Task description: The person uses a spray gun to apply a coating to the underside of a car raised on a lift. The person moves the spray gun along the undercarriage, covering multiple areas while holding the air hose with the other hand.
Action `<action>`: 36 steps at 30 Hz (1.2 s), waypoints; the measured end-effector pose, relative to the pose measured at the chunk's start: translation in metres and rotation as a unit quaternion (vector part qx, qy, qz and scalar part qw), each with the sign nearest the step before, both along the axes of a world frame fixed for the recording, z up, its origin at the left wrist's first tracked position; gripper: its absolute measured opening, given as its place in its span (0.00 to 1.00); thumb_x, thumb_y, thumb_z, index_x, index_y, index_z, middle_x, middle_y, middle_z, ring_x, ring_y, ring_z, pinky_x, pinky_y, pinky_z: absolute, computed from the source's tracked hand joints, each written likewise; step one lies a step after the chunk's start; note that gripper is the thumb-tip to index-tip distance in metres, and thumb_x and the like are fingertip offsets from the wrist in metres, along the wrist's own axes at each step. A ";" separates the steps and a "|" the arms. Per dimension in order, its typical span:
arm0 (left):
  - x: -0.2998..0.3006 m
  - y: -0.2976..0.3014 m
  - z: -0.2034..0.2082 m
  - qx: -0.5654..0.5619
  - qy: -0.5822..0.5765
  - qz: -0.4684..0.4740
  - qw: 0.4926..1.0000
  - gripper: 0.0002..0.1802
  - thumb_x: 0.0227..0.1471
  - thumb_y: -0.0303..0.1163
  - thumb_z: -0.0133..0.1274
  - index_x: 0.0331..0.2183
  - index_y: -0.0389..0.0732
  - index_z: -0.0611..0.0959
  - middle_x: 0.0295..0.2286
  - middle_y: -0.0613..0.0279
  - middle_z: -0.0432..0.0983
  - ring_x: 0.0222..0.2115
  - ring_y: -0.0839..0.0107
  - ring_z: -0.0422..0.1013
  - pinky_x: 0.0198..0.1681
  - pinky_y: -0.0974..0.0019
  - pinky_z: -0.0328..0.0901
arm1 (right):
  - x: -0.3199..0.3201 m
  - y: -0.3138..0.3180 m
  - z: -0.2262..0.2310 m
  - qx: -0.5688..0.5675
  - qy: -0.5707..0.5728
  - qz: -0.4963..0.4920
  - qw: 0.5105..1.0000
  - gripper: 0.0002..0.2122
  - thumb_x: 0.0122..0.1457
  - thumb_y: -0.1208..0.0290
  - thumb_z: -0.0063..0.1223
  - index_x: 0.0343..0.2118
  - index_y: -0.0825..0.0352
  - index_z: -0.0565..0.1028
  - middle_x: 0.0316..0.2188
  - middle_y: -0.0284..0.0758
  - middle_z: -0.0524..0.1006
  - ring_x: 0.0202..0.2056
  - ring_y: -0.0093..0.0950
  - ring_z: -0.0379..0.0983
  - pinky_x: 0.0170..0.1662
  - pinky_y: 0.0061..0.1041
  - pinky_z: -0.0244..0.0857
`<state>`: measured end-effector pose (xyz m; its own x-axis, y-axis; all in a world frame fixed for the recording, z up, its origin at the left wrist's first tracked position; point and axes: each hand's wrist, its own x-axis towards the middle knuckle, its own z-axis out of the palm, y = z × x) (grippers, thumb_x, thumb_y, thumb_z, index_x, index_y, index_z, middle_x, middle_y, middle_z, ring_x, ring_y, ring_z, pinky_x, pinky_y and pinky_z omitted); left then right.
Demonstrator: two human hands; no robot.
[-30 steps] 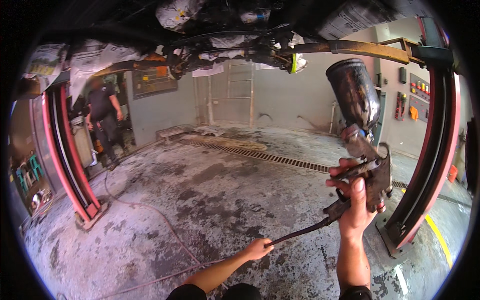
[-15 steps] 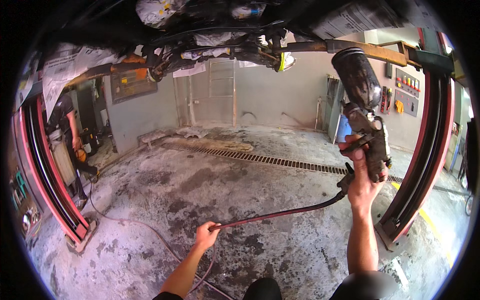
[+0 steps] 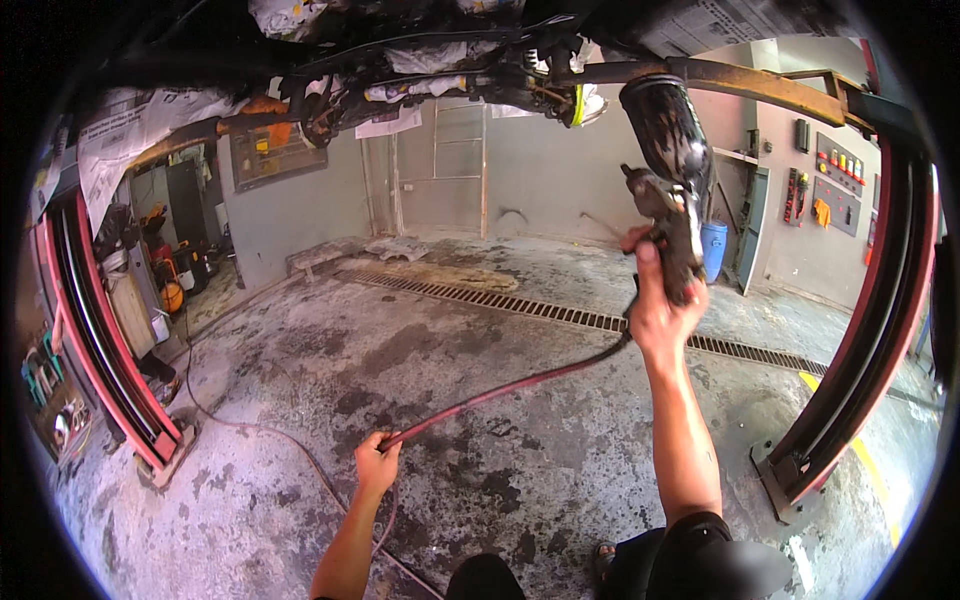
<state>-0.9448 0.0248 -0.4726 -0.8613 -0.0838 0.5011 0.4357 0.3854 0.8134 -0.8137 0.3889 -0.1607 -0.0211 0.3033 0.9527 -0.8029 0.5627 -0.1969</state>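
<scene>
My right hand is closed round the grip of a paint-smeared spray gun, raised right of centre. A dark, glossy cup sits on top of the gun, tilted to the left. From the gun's lower end, a reddish air hose curves down to the left. My left hand grips this hose low in front of me, and the rest trails over the floor. Overhead is a vehicle's dark underside, with the cup just beneath a lift arm.
Red lift posts stand left and right. Newspaper sheets hang from the vehicle. A drain grate crosses the stained concrete floor. Farther back are a blue barrel and a tool board.
The spray gun and my right hand have moved left and up. My left hand has shifted left with the hose. The person by the left post is now mostly out of sight.
</scene>
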 end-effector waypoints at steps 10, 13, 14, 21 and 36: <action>0.024 0.011 0.033 -0.005 -0.017 0.074 0.997 0.10 0.52 0.31 0.63 0.30 0.34 0.83 0.18 0.61 0.72 0.21 0.76 0.65 0.26 0.66 0.62 | -0.099 0.038 0.002 -0.100 -0.023 0.011 0.995 0.13 0.64 0.63 0.60 0.38 0.71 0.76 0.27 0.30 0.78 0.29 0.20 0.74 0.36 0.23 0.69; 0.026 0.010 0.035 -0.032 0.006 0.085 0.996 0.10 0.52 0.31 0.63 0.29 0.34 0.83 0.18 0.62 0.72 0.21 0.76 0.65 0.25 0.66 0.62 | -0.108 0.044 -0.009 -0.080 -0.013 -0.012 0.997 0.17 0.63 0.64 0.60 0.48 0.71 0.73 0.34 0.36 0.79 0.35 0.24 0.76 0.41 0.25 0.69; 0.026 0.008 0.034 -0.026 -0.006 0.082 0.996 0.10 0.52 0.31 0.63 0.29 0.34 0.83 0.18 0.61 0.72 0.21 0.76 0.65 0.25 0.66 0.61 | -0.108 0.044 -0.013 -0.076 -0.044 -0.007 0.996 0.24 0.62 0.66 0.61 0.58 0.71 0.71 0.40 0.41 0.81 0.41 0.26 0.77 0.47 0.26 0.69; 0.028 -0.008 0.019 -0.045 0.001 0.092 0.995 0.10 0.51 0.30 0.64 0.29 0.34 0.83 0.20 0.57 0.75 0.21 0.73 0.69 0.26 0.64 0.63 | -0.100 0.021 -0.039 0.004 0.025 -0.062 0.998 0.25 0.63 0.66 0.61 0.59 0.72 0.69 0.34 0.30 0.77 0.35 0.19 0.72 0.41 0.20 0.68; 0.036 -0.045 0.005 -0.044 -0.002 0.129 0.991 0.08 0.49 0.28 0.63 0.30 0.34 0.83 0.20 0.58 0.75 0.22 0.74 0.70 0.27 0.66 0.64 | -0.106 -0.025 -0.082 0.072 0.026 -0.052 0.996 0.26 0.57 0.76 0.63 0.59 0.70 0.70 0.34 0.37 0.80 0.33 0.32 0.74 0.43 0.29 0.68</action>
